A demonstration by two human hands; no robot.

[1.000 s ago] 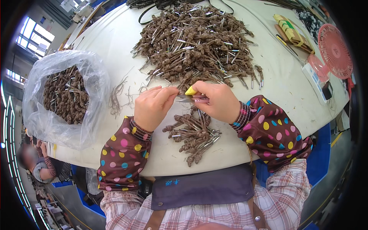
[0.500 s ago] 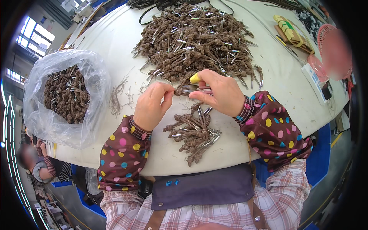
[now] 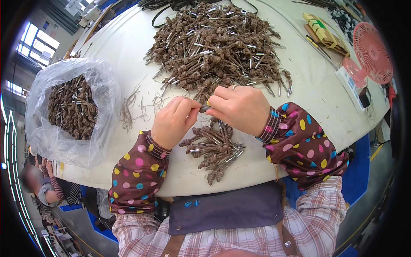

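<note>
Listing head view: small grey-brown cord pc (image 3: 204, 108), mostly hidden, betw. hands, by lg. heap of brown knotted cords w/ silvery metal tips (image 3: 214, 51); L hand (image 3: 174, 122) pinched closed on pc; R hand (image 3: 240, 110) curled, tips at pc, can't tell grip; prob. light, pliable, metal slick; best held at knot

Workshop, pale worktable (image 3: 317, 92), big heap of knotted brown cords (image 3: 216, 51), co-worker (image 3: 50, 186), yellow-lined floor (image 3: 377, 155)
</note>
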